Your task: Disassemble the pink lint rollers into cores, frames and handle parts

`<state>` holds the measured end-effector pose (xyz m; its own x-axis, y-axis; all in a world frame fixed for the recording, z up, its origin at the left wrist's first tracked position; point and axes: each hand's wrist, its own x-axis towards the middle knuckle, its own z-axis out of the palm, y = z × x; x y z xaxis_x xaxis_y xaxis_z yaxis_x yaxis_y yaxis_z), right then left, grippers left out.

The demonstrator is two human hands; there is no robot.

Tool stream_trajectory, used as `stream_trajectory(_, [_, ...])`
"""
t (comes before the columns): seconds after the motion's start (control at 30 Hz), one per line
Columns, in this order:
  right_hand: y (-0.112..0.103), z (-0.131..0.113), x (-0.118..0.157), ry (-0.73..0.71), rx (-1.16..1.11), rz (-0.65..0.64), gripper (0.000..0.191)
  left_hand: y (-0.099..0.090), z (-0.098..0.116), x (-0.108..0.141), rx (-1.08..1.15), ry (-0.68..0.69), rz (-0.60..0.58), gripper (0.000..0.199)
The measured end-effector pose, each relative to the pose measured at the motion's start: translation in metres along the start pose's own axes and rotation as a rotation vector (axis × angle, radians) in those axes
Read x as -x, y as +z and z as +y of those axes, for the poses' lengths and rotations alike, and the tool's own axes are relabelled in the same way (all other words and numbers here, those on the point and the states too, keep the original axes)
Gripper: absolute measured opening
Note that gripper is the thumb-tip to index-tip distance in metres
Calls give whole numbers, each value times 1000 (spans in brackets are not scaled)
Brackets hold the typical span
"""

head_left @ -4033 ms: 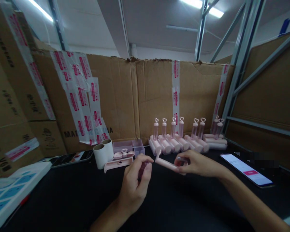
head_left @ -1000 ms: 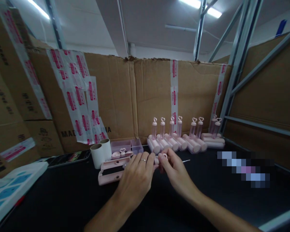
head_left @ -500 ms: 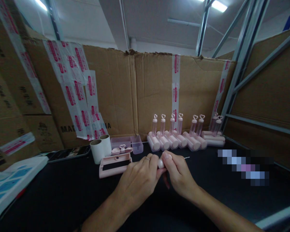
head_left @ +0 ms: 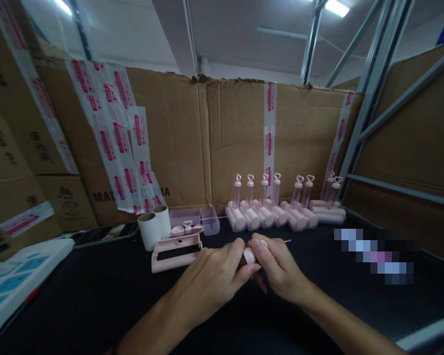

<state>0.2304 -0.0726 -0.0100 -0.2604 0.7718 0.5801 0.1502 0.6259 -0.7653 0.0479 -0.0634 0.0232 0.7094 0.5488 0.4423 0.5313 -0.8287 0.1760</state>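
Observation:
My left hand (head_left: 216, 268) is closed round a small pale cylindrical piece (head_left: 249, 256), whose whitish rounded end shows between the two hands. My right hand (head_left: 279, 266) meets it from the right, thumb and fingers pinched on a pale pink bit (head_left: 263, 244) that is mostly covered. A thin metal tip (head_left: 288, 240) sticks out beyond the right fingers; the rest of it is hidden. Left of the hands lies an open pale pink case (head_left: 177, 268) with a black strip inside. Behind it are small pink parts (head_left: 187, 227), one heart-shaped.
Two white rolls (head_left: 148, 231) stand beside a clear purple tray (head_left: 211, 222). Several pink cylinders (head_left: 259, 217) with heart-topped clear tubes line the cardboard wall (head_left: 177, 138). Left are a phone (head_left: 107, 235) and a white tray with blue compartments (head_left: 18, 271). A blurred patch covers something at right.
The pale piece has turned and dropped slightly, showing more of its end. My left fingers have shifted round it and my right hand has moved slightly right.

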Motion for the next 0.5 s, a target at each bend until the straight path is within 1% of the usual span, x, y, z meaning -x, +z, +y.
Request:
stream_trajectory(0.07, [1, 1, -1, 16, -6, -5, 46, 0, -1, 0, 26, -20, 9, 24])
stream_trajectory(0.13, [3, 3, -2, 26, -3, 18, 46, 0, -2, 0, 57, -41, 24, 24])
stream_trajectory(0.2, [5, 7, -3, 42, -13, 86, 46, -1, -4, 1, 91, -59, 49, 21])
stream_trajectory(0.27, [4, 10, -7, 71, -35, 177, 47, -5, -9, 2, 121, -85, 113, 16])
stream_trajectory(0.3, [2, 12, -10, 82, -23, 205, 48, -8, -13, 2, 141, -103, 168, 14])
stream_trajectory(0.37, [-3, 15, -21, 87, 62, 203, 49, -15, -25, 1, 228, -165, 331, 13])
stream_trajectory(0.43, [-9, 18, -36, 73, 174, 148, 47, -24, -42, -1, 368, -249, 518, 18])
stream_trajectory(0.5, [-10, 21, -57, 42, 244, 86, 44, -34, -62, -4, 401, -292, 638, 24])
